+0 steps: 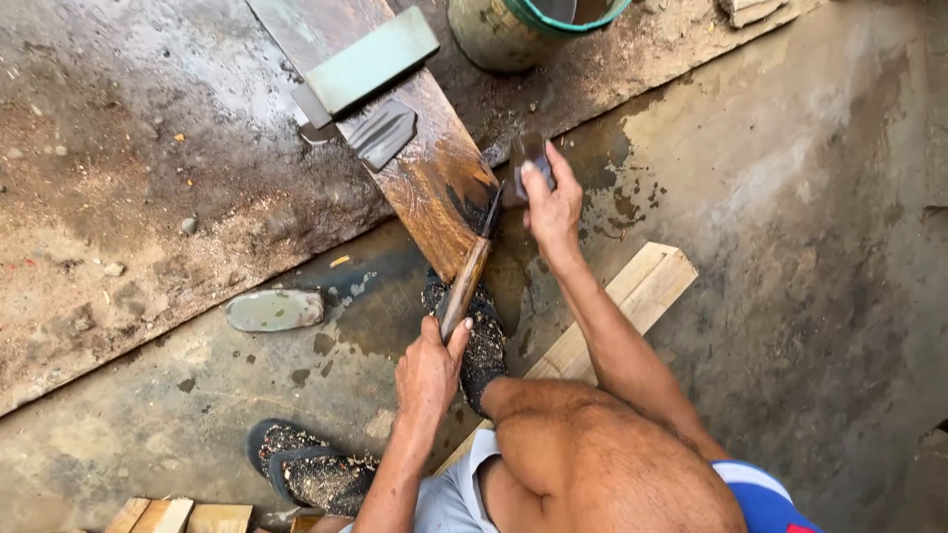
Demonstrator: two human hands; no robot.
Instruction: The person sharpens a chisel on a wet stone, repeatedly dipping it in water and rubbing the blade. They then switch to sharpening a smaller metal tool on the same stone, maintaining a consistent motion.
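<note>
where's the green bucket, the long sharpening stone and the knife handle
green bucket (583, 12), head view, on its rim
long sharpening stone (380, 54), head view, mid top face
knife handle (462, 291), head view, mid wooden shaft

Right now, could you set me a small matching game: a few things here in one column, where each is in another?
Things:
1. knife handle
2. small dark stone
3. long grey-green block
4. green-rimmed bucket

Places:
A. at the top edge, past the plank
B. in the left hand
C. lying on the wet plank
D. in the right hand

Pairs: 1-B, 2-D, 3-C, 4-A

Rough outdoor workyard: whetstone (370, 59), wet concrete (790, 247).
</note>
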